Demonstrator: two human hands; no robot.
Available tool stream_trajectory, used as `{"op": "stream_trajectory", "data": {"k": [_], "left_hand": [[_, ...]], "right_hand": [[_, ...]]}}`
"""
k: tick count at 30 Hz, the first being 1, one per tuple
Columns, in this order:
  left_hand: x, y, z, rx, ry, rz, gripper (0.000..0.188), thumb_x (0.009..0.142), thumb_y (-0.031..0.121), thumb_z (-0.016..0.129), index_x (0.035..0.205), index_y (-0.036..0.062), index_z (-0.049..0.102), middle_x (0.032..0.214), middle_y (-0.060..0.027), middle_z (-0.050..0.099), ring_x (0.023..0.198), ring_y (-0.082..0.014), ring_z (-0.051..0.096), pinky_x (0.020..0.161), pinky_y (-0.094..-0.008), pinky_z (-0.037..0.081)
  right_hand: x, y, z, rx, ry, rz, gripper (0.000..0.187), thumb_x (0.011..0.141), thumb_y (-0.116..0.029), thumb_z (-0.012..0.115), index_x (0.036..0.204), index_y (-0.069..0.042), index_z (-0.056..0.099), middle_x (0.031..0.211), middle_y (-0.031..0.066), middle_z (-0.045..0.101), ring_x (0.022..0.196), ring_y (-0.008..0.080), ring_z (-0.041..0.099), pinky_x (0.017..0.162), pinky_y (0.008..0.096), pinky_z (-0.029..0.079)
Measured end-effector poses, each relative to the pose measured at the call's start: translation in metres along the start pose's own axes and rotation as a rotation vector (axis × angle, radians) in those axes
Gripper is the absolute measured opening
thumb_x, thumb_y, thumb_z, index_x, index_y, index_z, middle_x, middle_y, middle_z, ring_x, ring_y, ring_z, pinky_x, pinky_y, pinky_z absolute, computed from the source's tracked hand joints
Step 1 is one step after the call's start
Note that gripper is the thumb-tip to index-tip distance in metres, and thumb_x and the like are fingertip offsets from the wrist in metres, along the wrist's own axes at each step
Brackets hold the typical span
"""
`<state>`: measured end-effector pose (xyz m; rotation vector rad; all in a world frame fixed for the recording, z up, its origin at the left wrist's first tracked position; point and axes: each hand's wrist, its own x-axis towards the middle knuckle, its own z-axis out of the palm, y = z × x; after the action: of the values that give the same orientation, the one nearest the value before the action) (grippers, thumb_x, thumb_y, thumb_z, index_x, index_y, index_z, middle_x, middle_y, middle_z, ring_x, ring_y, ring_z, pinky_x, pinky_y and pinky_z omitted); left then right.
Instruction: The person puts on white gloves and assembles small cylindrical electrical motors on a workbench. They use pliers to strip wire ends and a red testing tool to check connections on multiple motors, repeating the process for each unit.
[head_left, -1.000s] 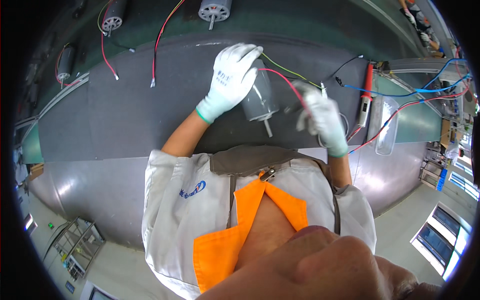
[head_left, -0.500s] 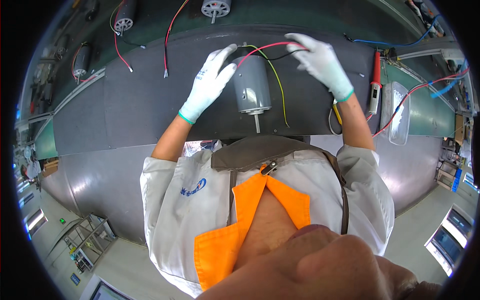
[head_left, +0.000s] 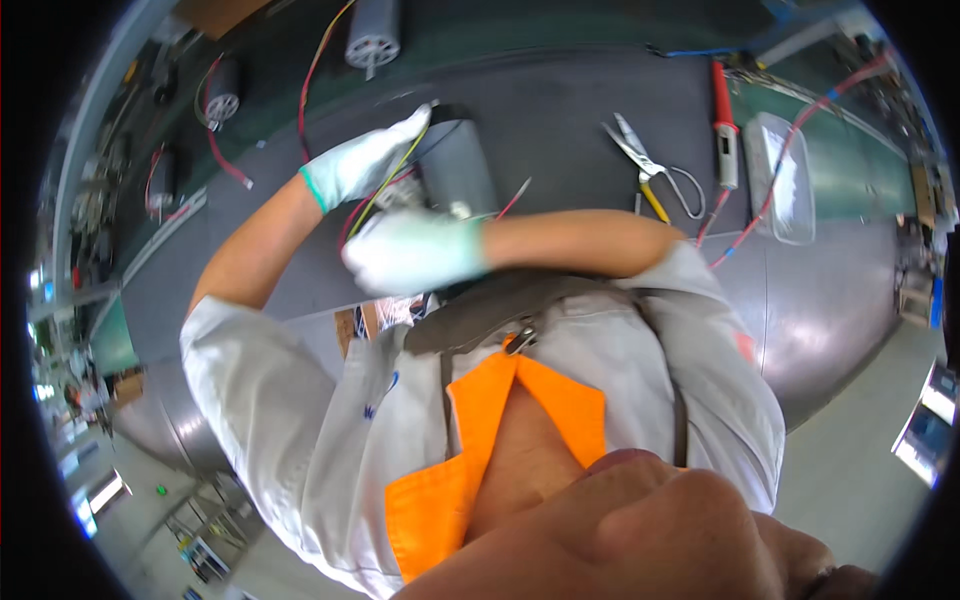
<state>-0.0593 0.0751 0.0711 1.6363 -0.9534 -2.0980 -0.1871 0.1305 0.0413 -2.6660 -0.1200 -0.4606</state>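
A grey cylindrical motor (head_left: pixel 462 170) lies on the dark bench mat in front of me. My left hand (head_left: pixel 372 160), in a white glove, stretches its fingers to the motor's far end and touches it there. Blurred by motion, my gloved right hand (head_left: pixel 415 252) is closed at the motor's near left. Red and yellow-green wires (head_left: pixel 385 182) run from the motor's far end down into the right hand's fingers. That hand and forearm cover the motor's near end. A short piece of red wire (head_left: pixel 514 198) shows just above the right forearm.
Scissors with yellow on one handle (head_left: pixel 655 180) lie on the right. Beside them are a red-handled tool with a cable (head_left: pixel 725 130) and a clear plastic box (head_left: pixel 785 180) with white pieces. More motors (head_left: pixel 375 38) with wires stand at the far left.
My right hand has swung from the motor's far right to its near left, taking the wires along. The left hand has moved onto the motor's far end. The scissors are uncovered; the view has shifted.
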Motion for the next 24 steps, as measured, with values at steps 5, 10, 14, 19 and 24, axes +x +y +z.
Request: {"op": "stream_trajectory", "data": {"k": [5, 10, 14, 19, 24], "left_hand": [[0.007, 0.010, -0.009, 0.357, 0.180, -0.070, 0.065, 0.097, 0.072, 0.047, 0.095, 0.0097, 0.063, 0.063, -0.0012, 0.055, 0.046, -0.0094, 0.048, 0.040, -0.0261, 0.033], [0.044, -0.026, -0.013, 0.911, 0.576, 0.359, 0.062, 0.106, 0.053, 0.043, 0.086, -0.0012, 0.064, 0.066, -0.0201, 0.058, 0.070, -0.0391, 0.063, 0.066, -0.0486, 0.047], [0.041, -0.037, 0.000, 0.949, 0.590, 0.538, 0.046, 0.106, 0.039, 0.049, 0.088, 0.0008, 0.065, 0.072, -0.0226, 0.061, 0.072, -0.0412, 0.063, 0.065, -0.0481, 0.047], [0.045, -0.034, 0.018, 1.206, 0.426, 0.874, 0.017, 0.101, 0.017, 0.055, 0.104, 0.0036, 0.065, 0.083, -0.0166, 0.063, 0.072, -0.0354, 0.065, 0.063, -0.0451, 0.050], [0.037, -0.054, 0.019, 1.542, 0.376, 1.176, 0.026, 0.089, 0.006, 0.062, 0.114, -0.0004, 0.063, 0.096, -0.0134, 0.065, 0.075, -0.0311, 0.067, 0.064, -0.0429, 0.054]], "right_hand": [[0.026, -0.016, 0.036, 0.349, -0.211, 0.257, 0.035, 0.084, -0.028, 0.067, 0.102, 0.002, 0.065, 0.089, 0.0250, 0.070, 0.088, 0.0398, 0.070, 0.078, 0.0487, 0.055], [-0.109, -0.018, -0.096, 0.591, 0.169, 0.487, 0.055, 0.098, -0.041, 0.060, 0.139, -0.005, 0.056, 0.124, 0.0245, 0.067, 0.112, 0.0335, 0.067, 0.097, 0.0420, 0.051], [-0.260, -0.046, -0.173, 0.468, 0.900, 0.928, 0.056, 0.100, -0.042, 0.060, 0.127, 0.006, 0.064, 0.104, 0.0168, 0.075, 0.091, 0.0216, 0.073, 0.085, 0.0339, 0.058], [-0.439, -0.049, -0.197, -0.100, 1.447, 1.521, 0.037, 0.100, -0.029, 0.063, 0.120, 0.000, 0.072, 0.094, 0.0110, 0.075, 0.074, 0.0158, 0.069, 0.071, 0.0281, 0.056], [-0.501, 0.028, -0.191, -0.785, 0.664, 1.764, 0.037, 0.092, -0.033, 0.064, 0.119, -0.009, 0.074, 0.102, 0.0195, 0.074, 0.091, 0.0335, 0.072, 0.085, 0.0422, 0.055]]}}
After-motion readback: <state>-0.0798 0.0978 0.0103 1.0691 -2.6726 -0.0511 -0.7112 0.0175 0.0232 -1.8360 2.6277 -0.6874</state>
